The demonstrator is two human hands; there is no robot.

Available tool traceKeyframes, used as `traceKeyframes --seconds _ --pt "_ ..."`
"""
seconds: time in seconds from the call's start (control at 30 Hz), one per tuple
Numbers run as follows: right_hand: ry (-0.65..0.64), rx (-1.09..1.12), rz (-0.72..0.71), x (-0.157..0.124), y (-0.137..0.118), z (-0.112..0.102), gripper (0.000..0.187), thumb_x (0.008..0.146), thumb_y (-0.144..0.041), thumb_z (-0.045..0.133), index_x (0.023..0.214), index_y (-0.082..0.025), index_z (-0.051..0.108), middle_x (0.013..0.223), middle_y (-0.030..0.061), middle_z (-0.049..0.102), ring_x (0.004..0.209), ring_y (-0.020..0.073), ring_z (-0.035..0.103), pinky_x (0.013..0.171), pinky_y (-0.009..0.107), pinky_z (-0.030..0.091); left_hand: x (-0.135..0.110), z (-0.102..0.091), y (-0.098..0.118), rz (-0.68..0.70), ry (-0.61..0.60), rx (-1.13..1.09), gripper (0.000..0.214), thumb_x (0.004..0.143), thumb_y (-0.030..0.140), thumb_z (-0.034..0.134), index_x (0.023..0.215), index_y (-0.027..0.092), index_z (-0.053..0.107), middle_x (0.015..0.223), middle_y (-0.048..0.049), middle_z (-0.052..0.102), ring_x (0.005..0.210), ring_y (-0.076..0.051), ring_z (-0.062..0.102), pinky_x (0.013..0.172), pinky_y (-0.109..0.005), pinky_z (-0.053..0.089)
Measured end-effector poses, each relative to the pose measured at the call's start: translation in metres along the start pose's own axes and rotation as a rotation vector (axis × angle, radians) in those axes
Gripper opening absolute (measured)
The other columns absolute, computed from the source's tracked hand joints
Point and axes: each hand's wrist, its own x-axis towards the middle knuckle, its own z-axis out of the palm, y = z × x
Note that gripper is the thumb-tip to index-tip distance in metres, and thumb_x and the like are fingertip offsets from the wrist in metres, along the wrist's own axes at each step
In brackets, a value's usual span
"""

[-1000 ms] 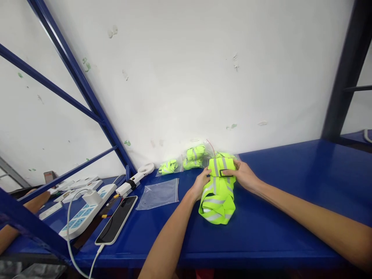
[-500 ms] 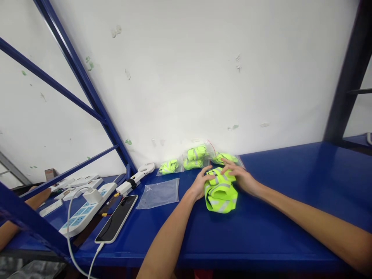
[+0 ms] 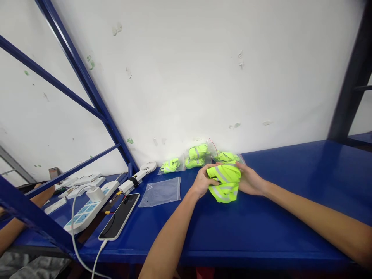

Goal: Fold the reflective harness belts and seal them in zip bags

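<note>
A neon yellow vest with grey reflective strips is bunched into a tight bundle on the blue shelf. My left hand grips its left side with fingers curled on the cloth. On the right side, my right hand wraps round the bundle. An empty clear plastic bag lies flat to the left of my left hand.
Three bagged yellow vests lie against the white wall behind the bundle. At the left are a phone on a cable, a white power strip and a small white fan. Another person's arm shows at far left.
The vest went from a long hanging fold to a compact bundle. Both hands closed in on it from the sides and shifted slightly right.
</note>
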Motion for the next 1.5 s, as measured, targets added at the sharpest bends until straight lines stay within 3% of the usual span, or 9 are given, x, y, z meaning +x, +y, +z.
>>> traceKeyframes --seconds 0.13,0.27,0.6,0.77,0.9,1.03,1.33,1.43,1.5 --pt "-0.051 -0.072 0.019 -0.001 -0.002 0.002 0.058 0.081 -0.042 0.061 0.134 -0.024 0.048 0.127 0.0091 0.062 0.117 0.0283 0.058 0.101 0.044 0.043 0.002 -0.003 -0.008 0.074 0.091 0.078 0.043 0.045 0.002 0.056 0.085 0.016 0.065 0.090 -0.0032 0.068 0.081 -0.019 0.060 0.064 -0.025 0.045" --pt "0.032 -0.265 -0.005 -0.002 -0.002 0.004 0.071 0.072 -0.030 0.073 0.137 -0.025 0.045 0.137 0.0082 0.054 0.126 0.0292 0.050 0.105 0.044 0.040 0.004 -0.011 -0.013 0.170 0.094 0.149 0.036 0.048 0.003 0.049 0.075 0.016 0.069 0.094 -0.0057 0.070 0.090 -0.021 0.061 0.079 -0.031 0.047" --pt "-0.060 -0.946 -0.374 0.000 0.005 -0.015 0.056 0.072 -0.018 0.064 0.128 -0.027 0.057 0.138 0.0059 0.052 0.129 0.0308 0.044 0.109 0.048 0.031 0.002 -0.023 0.006 0.040 -0.085 0.310 0.020 0.068 0.016 0.052 0.066 0.016 0.071 0.122 -0.0083 0.063 0.123 -0.030 0.049 0.104 -0.041 0.033" --pt "-0.005 -1.197 -0.373 -0.002 0.015 -0.020 0.058 0.076 -0.016 0.059 0.130 -0.036 0.054 0.155 0.0002 0.027 0.143 0.0327 0.016 0.112 0.058 0.016 -0.004 -0.017 0.008 0.150 -0.113 0.650 0.013 0.077 0.027 0.062 0.069 0.018 0.066 0.126 -0.0100 0.059 0.120 -0.028 0.051 0.104 -0.039 0.032" --pt "-0.057 -1.330 -0.323 -0.007 0.012 -0.012 0.062 0.081 -0.026 0.059 0.139 -0.037 0.042 0.153 0.0021 0.031 0.140 0.0346 0.023 0.109 0.060 0.019 -0.008 -0.014 0.010 0.232 -0.124 0.794 0.003 0.076 0.021 0.060 0.077 0.019 0.061 0.123 -0.0096 0.059 0.117 -0.026 0.052 0.100 -0.035 0.036" --pt "-0.036 -1.358 -0.328 -0.005 0.010 -0.009 0.055 0.083 -0.040 0.058 0.137 -0.033 0.046 0.148 0.0045 0.040 0.132 0.0346 0.036 0.105 0.056 0.030 -0.009 -0.013 0.013 0.249 -0.144 0.864 0.023 0.075 0.017 0.059 0.097 0.021 0.056 0.114 -0.0066 0.061 0.111 -0.024 0.055 0.097 -0.035 0.038" --pt "0.154 -1.126 -0.437 0.006 0.007 -0.016 0.045 0.075 -0.023 0.061 0.119 -0.028 0.060 0.121 0.0041 0.063 0.108 0.0281 0.060 0.092 0.041 0.046 -0.013 -0.006 0.016 0.288 -0.218 0.945 0.075 0.066 0.025 0.075 0.134 0.023 0.043 0.134 -0.0114 0.047 0.123 -0.030 0.045 0.105 -0.041 0.033" --pt "0.354 -0.845 -0.317 0.006 0.006 -0.015 0.041 0.073 -0.032 0.068 0.112 -0.023 0.060 0.110 0.0065 0.067 0.094 0.0264 0.065 0.079 0.038 0.054 -0.015 0.004 0.017 0.364 -0.179 1.004 0.087 0.064 0.029 0.078 0.141 0.027 0.035 0.137 -0.0100 0.041 0.127 -0.028 0.040 0.109 -0.042 0.031" --pt "0.377 -0.580 -0.162 0.006 0.007 -0.013 0.043 0.074 -0.037 0.068 0.112 -0.020 0.057 0.096 0.0076 0.068 0.077 0.0242 0.067 0.058 0.034 0.057 -0.016 0.008 0.017 0.362 -0.150 1.050 0.087 0.068 0.035 0.076 0.143 0.030 0.032 0.134 -0.0087 0.042 0.125 -0.027 0.042 0.107 -0.043 0.033"
